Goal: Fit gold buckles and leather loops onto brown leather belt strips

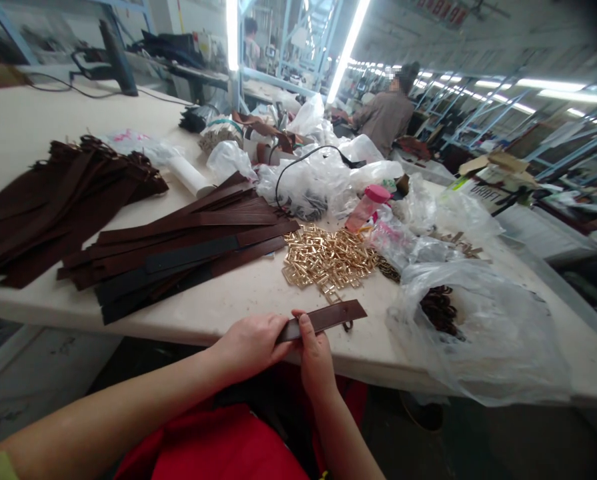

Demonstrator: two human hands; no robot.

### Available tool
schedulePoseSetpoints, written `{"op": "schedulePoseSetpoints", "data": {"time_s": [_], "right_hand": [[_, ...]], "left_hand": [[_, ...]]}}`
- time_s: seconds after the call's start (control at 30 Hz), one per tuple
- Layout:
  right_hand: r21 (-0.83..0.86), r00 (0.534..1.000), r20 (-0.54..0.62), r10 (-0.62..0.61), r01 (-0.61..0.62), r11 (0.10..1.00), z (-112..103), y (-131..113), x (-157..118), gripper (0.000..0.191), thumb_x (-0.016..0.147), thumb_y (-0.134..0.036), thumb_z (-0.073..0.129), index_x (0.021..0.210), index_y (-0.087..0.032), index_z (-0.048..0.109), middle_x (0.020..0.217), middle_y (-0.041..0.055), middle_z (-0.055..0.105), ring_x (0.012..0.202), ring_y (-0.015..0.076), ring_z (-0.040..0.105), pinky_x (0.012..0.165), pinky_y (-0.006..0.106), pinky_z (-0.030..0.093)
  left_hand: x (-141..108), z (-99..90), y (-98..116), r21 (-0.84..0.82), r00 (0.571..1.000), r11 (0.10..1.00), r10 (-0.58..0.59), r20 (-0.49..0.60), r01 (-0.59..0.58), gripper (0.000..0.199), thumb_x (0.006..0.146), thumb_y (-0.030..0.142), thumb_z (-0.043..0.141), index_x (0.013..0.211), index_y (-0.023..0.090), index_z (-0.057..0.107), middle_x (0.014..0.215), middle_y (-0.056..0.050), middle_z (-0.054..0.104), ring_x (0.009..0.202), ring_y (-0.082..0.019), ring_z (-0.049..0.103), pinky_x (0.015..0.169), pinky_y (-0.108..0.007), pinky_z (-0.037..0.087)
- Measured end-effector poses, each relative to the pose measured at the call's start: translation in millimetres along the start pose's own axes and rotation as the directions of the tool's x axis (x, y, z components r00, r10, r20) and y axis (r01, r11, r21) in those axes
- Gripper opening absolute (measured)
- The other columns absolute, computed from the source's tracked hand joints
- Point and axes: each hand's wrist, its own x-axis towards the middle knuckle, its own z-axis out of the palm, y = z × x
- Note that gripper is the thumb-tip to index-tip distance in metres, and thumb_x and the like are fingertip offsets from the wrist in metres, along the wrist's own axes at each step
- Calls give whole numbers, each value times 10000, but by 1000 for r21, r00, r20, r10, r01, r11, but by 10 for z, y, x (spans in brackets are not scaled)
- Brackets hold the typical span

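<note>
A dark brown strap point(335, 316) is held over the table's front edge, its free end pointing right, with a small dark loop hanging beneath that end. My left hand point(255, 343) is closed round the strap's near end. Right beside it, my right hand point(314, 347) pinches the strap with the thumb on top. Just beyond the strap lies a heap of gold metal buckles point(328, 257). Dark brown and black straps point(193, 243) are stacked to the left of the heap.
Another strap pile point(63, 193) covers the table's left side. An open plastic bag point(498, 333) with small dark loops lies at the right. A pink-lidded bottle point(368, 208) and crumpled plastic bags point(323, 173) stand behind the buckles. A person point(388, 113) is farther back.
</note>
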Motion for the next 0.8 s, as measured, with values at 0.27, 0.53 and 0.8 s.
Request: {"op": "schedulePoseSetpoints", "data": {"time_s": [0.27,0.53,0.8], "right_hand": [[95,999,38,-32,29,995,-51,90,-60,429,754,-589,527,863,-180,597,599,-35,517,542,101,458,518,216,366],[248,989,145,-13,-23,969,-9,-60,-54,329,713,-497,644,808,-190,579,725,-10,587,646,122,528,586,235,413],[76,989,140,-45,34,997,-127,-136,77,366,766,-547,546,834,-188,518,615,-43,484,526,95,434,520,221,364]], "left_hand": [[-17,-207,107,-146,991,989,26,132,-7,369,900,372,262,836,200,582,788,-38,645,713,-193,591,612,-256,390],[31,-284,113,-641,933,735,32,359,221,438,885,458,225,698,163,489,526,8,532,428,-111,467,438,-206,360],[153,-270,80,-805,904,501,95,416,318,461,877,504,214,847,145,502,588,-15,578,457,-121,503,470,-219,405]]}}
